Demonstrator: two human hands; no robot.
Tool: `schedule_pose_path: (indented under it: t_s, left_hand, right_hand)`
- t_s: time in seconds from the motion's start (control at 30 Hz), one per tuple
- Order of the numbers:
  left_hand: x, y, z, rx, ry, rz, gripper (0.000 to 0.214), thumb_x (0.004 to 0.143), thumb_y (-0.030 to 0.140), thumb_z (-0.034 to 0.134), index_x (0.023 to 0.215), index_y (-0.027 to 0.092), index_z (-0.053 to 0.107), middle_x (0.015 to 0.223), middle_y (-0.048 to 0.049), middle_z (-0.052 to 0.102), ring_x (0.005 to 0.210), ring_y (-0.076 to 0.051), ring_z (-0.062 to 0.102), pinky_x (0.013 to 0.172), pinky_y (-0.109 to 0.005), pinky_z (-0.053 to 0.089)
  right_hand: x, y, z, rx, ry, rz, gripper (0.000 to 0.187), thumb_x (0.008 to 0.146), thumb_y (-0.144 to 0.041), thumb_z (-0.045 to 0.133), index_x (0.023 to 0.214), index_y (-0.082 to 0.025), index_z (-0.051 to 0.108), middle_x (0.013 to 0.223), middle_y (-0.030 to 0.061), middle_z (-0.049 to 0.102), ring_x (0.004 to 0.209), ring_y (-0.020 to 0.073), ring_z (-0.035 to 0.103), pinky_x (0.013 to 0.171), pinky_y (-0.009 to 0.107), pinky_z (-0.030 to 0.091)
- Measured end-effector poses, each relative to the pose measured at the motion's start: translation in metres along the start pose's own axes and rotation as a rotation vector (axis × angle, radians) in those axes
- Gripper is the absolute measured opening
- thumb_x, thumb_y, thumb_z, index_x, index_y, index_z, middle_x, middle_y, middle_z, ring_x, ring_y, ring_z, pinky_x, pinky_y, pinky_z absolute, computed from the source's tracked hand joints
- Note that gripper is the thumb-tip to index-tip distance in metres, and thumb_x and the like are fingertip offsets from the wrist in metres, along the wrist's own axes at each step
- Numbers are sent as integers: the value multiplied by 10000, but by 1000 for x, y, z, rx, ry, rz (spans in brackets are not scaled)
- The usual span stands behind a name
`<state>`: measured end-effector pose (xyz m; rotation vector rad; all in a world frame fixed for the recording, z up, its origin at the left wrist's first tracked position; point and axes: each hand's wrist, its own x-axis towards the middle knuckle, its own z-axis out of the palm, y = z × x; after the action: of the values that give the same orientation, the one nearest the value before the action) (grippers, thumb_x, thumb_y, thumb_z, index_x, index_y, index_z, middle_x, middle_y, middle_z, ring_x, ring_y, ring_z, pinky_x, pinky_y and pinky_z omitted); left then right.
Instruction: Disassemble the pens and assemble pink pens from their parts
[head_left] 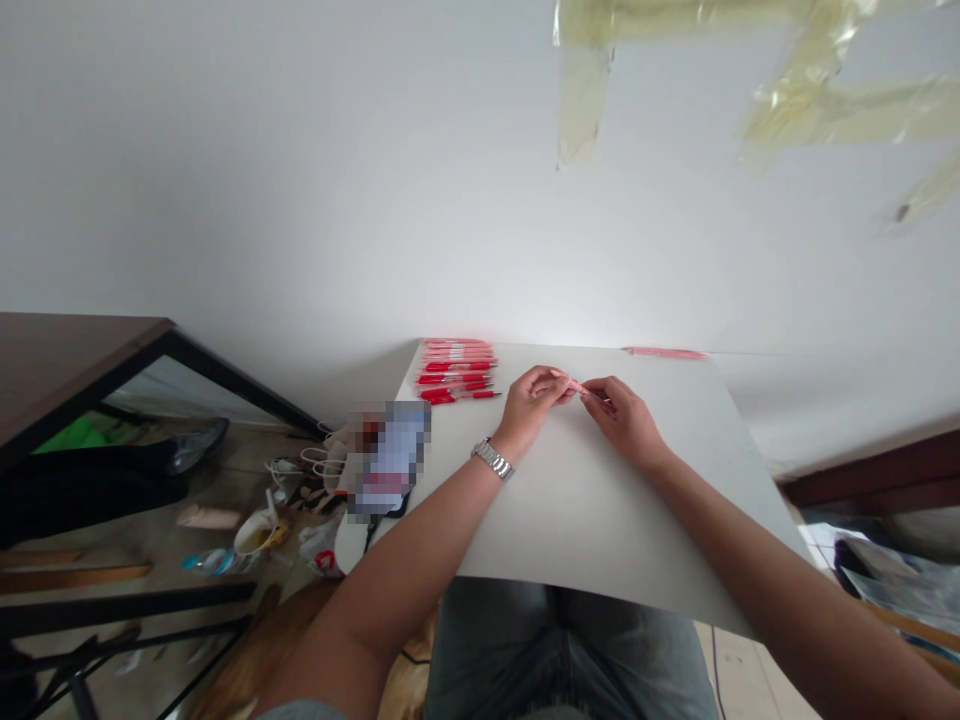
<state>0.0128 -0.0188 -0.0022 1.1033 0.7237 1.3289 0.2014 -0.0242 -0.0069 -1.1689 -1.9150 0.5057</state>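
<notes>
Over the middle of the white table, my left hand (541,392) and my right hand (616,408) face each other. Both pinch a slim pink pen (576,386), one at each end, with the fingers covering most of it. Whether the pen is whole or a part of one I cannot tell. To the left of my hands lie several red pens (455,379) side by side. Behind them is a stack of pale pink pens (456,350). Another pink pen or pens (666,352) lie along the back edge, beyond my right hand.
The white table (585,530) stands against a wall. A blurred-out phone-like device (394,460) sits at its left edge. On the floor to the left are a cup (259,532), a bottle (212,562) and cables. A dark table (82,360) stands farther left, with a person's shoe (196,446) beneath.
</notes>
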Motion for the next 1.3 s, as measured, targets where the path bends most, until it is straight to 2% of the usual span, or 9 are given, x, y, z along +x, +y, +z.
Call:
schedule_pose_path:
  t_s: [0.13, 0.2, 0.33, 0.43, 0.57, 0.73, 1.0, 1.17, 1.3]
  left_hand:
    - [1, -3, -2, 13, 6, -10, 354, 846, 467, 814, 989, 177, 671, 1008, -82, 767, 993, -207, 738, 943, -388, 590]
    - [1, -3, -2, 22, 12, -3, 350, 846, 469, 814, 987, 179, 676, 1013, -79, 762, 1001, -207, 737, 936, -381, 599]
    - [0, -1, -1, 27, 22, 19, 335, 871, 468, 789, 995, 185, 659, 1008, -77, 768, 1000, -207, 743, 939, -389, 604]
    - [0, -1, -1, 25, 12, 15, 331, 885, 468, 775, 992, 187, 636, 998, -81, 778, 1003, -205, 745, 959, -399, 598]
    - [1, -3, -1, 13, 23, 4, 341, 866, 463, 796, 977, 184, 635, 1000, -77, 770, 1023, -211, 743, 965, -405, 598]
    - [2, -6, -2, -9, 22, 0, 336, 860, 448, 807, 965, 182, 632, 1014, -82, 766, 1074, -235, 739, 971, -415, 598]
    - [-1, -2, -3, 7, -38, 18, 345, 878, 428, 795, 1096, 190, 674, 1083, -103, 767, 1116, -234, 719, 1021, -426, 574]
    - [-1, -1, -3, 38, -46, 33, 306, 904, 432, 766, 1057, 180, 682, 1062, -100, 761, 1071, -221, 725, 1010, -411, 574]
    - [-1, 0, -2, 38, -34, 48, 278, 919, 425, 750, 1038, 188, 665, 1067, -92, 759, 1061, -211, 727, 994, -400, 577]
  right_hand:
    - [-2, 2, 1, -18, 20, 16, 195, 966, -403, 612, 1063, -236, 633, 1000, 55, 710, 751, 178, 639, 691, 316, 525]
    - [-3, 0, 1, -9, 9, 37, 198, 967, -388, 618, 1100, -242, 623, 986, 42, 727, 743, 175, 656, 692, 308, 529]
    - [-2, -5, 0, 19, -13, 10, 285, 1045, -424, 507, 1231, -247, 630, 1011, 60, 752, 860, 207, 713, 777, 331, 549]
    - [0, -6, -2, -30, -12, -51, 324, 1074, -428, 436, 1157, -237, 683, 966, 77, 741, 863, 222, 701, 802, 351, 546]
    - [1, -4, -2, -54, 6, -36, 255, 1033, -419, 527, 1103, -234, 687, 991, 74, 728, 780, 193, 659, 710, 321, 535]
    - [-1, -2, -1, 1, 23, 11, 172, 972, -369, 602, 1067, -238, 657, 1027, 52, 732, 760, 169, 651, 717, 308, 536]
    - [-3, 0, 0, 90, -2, 112, 227, 948, -389, 619, 1130, -254, 619, 972, 32, 748, 789, 176, 688, 733, 309, 542]
    - [-3, 0, 0, 70, 0, 108, 219, 950, -403, 620, 1108, -252, 607, 1009, 37, 734, 707, 158, 648, 693, 308, 535]
    - [-3, -3, -1, 54, 7, 75, 271, 994, -445, 580, 1175, -247, 618, 998, 55, 735, 789, 190, 680, 744, 329, 545]
